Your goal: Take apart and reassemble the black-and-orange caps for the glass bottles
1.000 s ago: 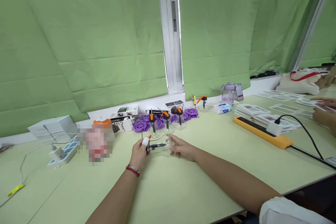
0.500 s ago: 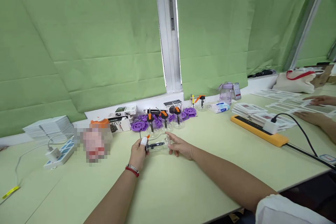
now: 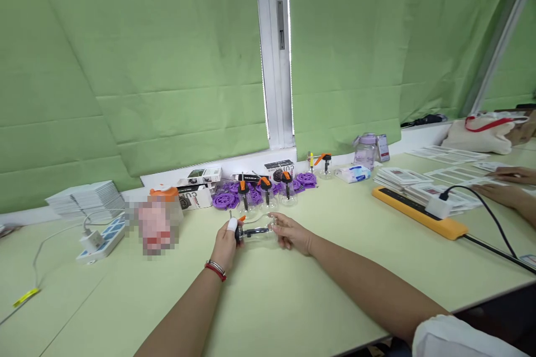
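A clear bottle (image 3: pixel 258 232) with a black cap, an orange lever and a thin black tube inside lies on its side between my hands, above the table. My left hand (image 3: pixel 226 241) is closed around its cap end; one finger wears a white wrap. At the other end, the bottle's base, my right hand (image 3: pixel 292 234) grips with thumb and fingers. Behind my hands stand several similar bottles (image 3: pixel 266 195) upright, with black and orange tops. Purple plastic wheel-shaped parts (image 3: pixel 225 199) lie around and behind them.
A white power strip (image 3: pixel 103 240) and a stack of white boxes (image 3: pixel 86 199) sit left, near a pixelated pink item (image 3: pixel 154 226). Printed boxes (image 3: pixel 195 197) stand behind. To the right are an orange power strip (image 3: pixel 419 213), stacked cards (image 3: pixel 397 177) and another person's hands (image 3: pixel 496 192).
The whole view has shifted slightly, so things appear a little farther right. Both hands keep the bottle in nearly the same hold.
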The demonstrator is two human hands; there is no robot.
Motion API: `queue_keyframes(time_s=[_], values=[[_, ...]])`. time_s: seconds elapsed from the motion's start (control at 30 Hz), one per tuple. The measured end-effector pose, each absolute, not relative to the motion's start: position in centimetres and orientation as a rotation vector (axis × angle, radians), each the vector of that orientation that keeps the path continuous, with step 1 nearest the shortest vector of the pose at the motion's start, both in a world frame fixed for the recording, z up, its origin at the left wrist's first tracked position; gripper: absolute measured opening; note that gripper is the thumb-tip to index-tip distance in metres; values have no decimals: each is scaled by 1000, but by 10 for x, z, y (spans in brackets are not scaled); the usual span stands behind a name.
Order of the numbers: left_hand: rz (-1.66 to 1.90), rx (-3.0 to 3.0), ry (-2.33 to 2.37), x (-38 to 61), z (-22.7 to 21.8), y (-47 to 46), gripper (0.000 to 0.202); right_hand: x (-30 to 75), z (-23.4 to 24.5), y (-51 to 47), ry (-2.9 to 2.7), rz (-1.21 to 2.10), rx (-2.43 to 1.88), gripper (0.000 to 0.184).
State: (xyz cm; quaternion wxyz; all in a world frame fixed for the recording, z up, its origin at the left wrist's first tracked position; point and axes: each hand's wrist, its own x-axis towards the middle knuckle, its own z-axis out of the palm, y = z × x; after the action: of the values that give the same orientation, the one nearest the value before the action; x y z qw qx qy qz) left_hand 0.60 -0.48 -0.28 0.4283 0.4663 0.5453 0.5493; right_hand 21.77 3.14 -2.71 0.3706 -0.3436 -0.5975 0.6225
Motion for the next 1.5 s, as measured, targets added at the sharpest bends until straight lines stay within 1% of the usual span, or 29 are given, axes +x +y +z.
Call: queue_keyframes(time_s=[0.07,0.23,0.27,0.37,0.4,0.43,0.57,0.63,0.77,0.9,0.93,1.03,1.07,1.23,1.37,1.4,1.5], values=[[1361,1174,1358,9,-3,-6,44,216,-31,36,-1503,1588,-925,57],[1361,1169,1342,10,-2,-8,43,212,-34,38,-1451,1591,-941,59],[1365,1163,1347,9,-2,-7,44,213,-33,36,-1456,1600,-912,60],[1357,1154,1368,6,-1,-6,45,217,-27,30,-1491,1617,-842,76],[1345,1155,1375,6,-1,-6,46,218,-25,28,-1502,1615,-840,79],[1332,1159,1382,6,0,-6,46,218,-25,28,-1511,1607,-848,78],[1323,1187,1374,9,2,-9,44,214,-28,33,-1509,1580,-919,58],[1335,1195,1359,11,3,-9,42,212,-30,35,-1502,1582,-964,57],[1353,1170,1371,8,2,-8,41,213,-28,32,-1495,1615,-903,60],[1374,1139,1379,5,1,-6,42,218,-23,27,-1519,1641,-793,81],[1380,1139,1378,5,1,-6,42,219,-23,27,-1526,1639,-803,79],[1382,1172,1374,9,3,-8,41,215,-28,32,-1515,1612,-900,58],[1378,1186,1374,10,4,-8,41,214,-30,34,-1502,1606,-928,57],[1391,1179,1358,8,2,-5,41,213,-30,33,-1490,1632,-899,63],[1420,1150,1363,4,-1,-3,42,219,-25,27,-1530,1650,-788,80],[1424,1157,1362,4,-1,-3,42,219,-25,28,-1539,1645,-798,78],[1410,1191,1362,6,0,-5,41,216,-30,33,-1530,1617,-885,60]])
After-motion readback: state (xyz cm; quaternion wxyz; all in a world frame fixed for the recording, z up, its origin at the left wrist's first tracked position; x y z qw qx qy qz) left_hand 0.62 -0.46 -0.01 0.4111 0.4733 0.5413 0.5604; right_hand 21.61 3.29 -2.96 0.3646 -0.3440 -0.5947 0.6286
